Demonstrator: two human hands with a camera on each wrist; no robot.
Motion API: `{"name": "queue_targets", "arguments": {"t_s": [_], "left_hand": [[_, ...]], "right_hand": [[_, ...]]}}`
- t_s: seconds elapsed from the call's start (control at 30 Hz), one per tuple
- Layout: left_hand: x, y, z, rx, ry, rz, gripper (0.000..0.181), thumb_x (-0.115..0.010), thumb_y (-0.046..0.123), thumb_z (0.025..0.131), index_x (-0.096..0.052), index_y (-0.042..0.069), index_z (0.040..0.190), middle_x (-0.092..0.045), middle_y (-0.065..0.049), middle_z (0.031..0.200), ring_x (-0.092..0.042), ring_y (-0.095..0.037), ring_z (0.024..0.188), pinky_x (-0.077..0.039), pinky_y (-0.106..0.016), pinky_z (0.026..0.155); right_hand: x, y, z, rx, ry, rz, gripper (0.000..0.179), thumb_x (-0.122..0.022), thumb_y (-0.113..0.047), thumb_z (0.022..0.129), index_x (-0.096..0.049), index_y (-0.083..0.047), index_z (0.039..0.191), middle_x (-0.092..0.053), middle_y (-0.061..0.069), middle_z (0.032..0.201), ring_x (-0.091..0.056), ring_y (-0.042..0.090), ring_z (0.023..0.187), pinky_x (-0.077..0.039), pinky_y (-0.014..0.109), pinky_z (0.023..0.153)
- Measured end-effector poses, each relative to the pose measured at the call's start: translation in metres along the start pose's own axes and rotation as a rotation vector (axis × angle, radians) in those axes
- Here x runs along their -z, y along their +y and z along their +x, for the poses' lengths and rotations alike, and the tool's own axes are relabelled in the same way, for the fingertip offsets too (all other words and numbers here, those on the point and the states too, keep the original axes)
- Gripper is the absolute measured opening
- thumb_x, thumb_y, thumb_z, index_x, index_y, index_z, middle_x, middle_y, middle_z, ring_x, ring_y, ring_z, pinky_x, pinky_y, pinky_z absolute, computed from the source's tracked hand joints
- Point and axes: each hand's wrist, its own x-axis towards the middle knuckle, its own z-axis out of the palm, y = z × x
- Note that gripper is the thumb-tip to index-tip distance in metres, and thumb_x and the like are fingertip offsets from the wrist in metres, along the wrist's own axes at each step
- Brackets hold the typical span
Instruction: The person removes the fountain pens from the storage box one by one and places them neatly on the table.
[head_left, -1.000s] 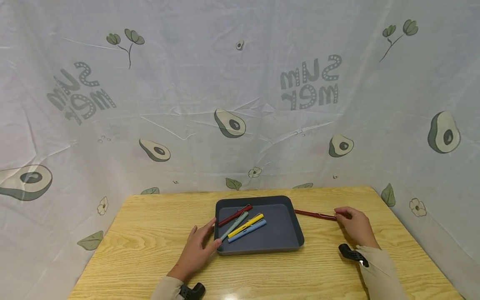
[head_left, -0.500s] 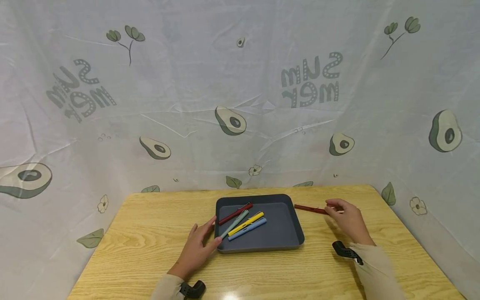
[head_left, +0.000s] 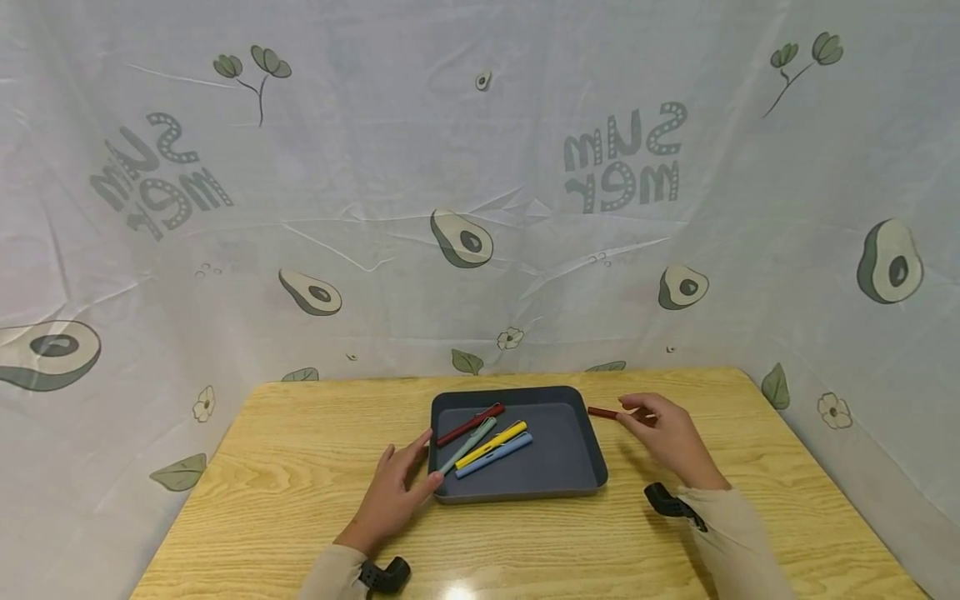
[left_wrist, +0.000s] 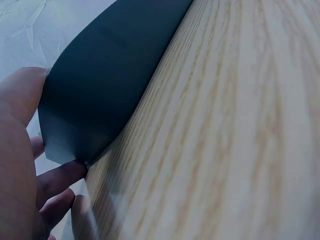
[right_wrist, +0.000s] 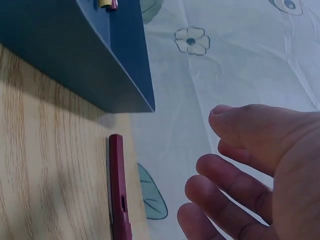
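Note:
In the head view, my left hand [head_left: 392,498] rests at the left side of a dark grey tray [head_left: 566,467], fingers spread and touching its wall and near-left corner. The left wrist view shows the thumb at the tray's rim and fingertips low by its outer wall. A dark red pen [head_left: 602,412] lies on the table just right of the tray, partly hidden behind my right hand [head_left: 667,429]. In the right wrist view, that hand's loosely bent fingers hold nothing, and a gap separates them from the pen [right_wrist: 118,190].
Inside the tray, toward its left, lie a dark red pen [head_left: 471,425], a grey-green pen [head_left: 468,446], a yellow pen [head_left: 491,446] and a blue pen [head_left: 495,456]. The wooden table [head_left: 315,433] meets a patterned cloth [head_left: 375,167] behind it.
My right hand has moved left toward the tray, above the red pen, which stays on the table. My left hand and the tray have not moved.

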Motion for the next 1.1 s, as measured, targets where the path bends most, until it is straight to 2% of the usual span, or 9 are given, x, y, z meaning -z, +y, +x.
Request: {"name": "queue_targets", "arguments": {"t_s": [0.27, 0.63, 1.1], "left_hand": [[0.0, -0.001, 0.0, -0.017, 0.005, 0.004, 0.072, -0.068, 0.041, 0.1, -0.038, 0.021, 0.162, -0.05, -0.005, 0.157, -0.052, -0.025, 0.141, -0.004, -0.056, 0.128], [0.0, -0.002, 0.0, 0.001, -0.009, 0.02, 0.072, -0.066, 0.045, 0.101, -0.036, 0.026, 0.163, -0.048, -0.002, 0.159, -0.052, -0.023, 0.141, -0.004, -0.054, 0.129], [-0.002, -0.002, -0.001, -0.055, 0.031, 0.036, 0.071, -0.066, 0.043, 0.101, -0.039, 0.017, 0.162, -0.055, -0.009, 0.152, -0.054, -0.029, 0.139, -0.009, -0.062, 0.126]], "right_hand": [[-0.008, -0.011, 0.002, 0.054, -0.014, -0.002, 0.031, -0.075, -0.015, 0.097, -0.071, -0.004, 0.126, -0.072, 0.012, 0.11, -0.067, 0.021, 0.087, -0.057, 0.026, 0.069], [-0.018, -0.016, -0.001, 0.087, -0.055, -0.019, 0.032, -0.072, -0.019, 0.099, -0.071, -0.007, 0.128, -0.072, 0.011, 0.114, -0.066, 0.019, 0.091, -0.058, 0.032, 0.076], [-0.025, -0.018, -0.005, 0.134, -0.087, -0.021, 0.034, -0.07, -0.018, 0.1, -0.07, -0.007, 0.132, -0.07, 0.011, 0.123, -0.066, 0.021, 0.097, -0.059, 0.032, 0.079]]}}
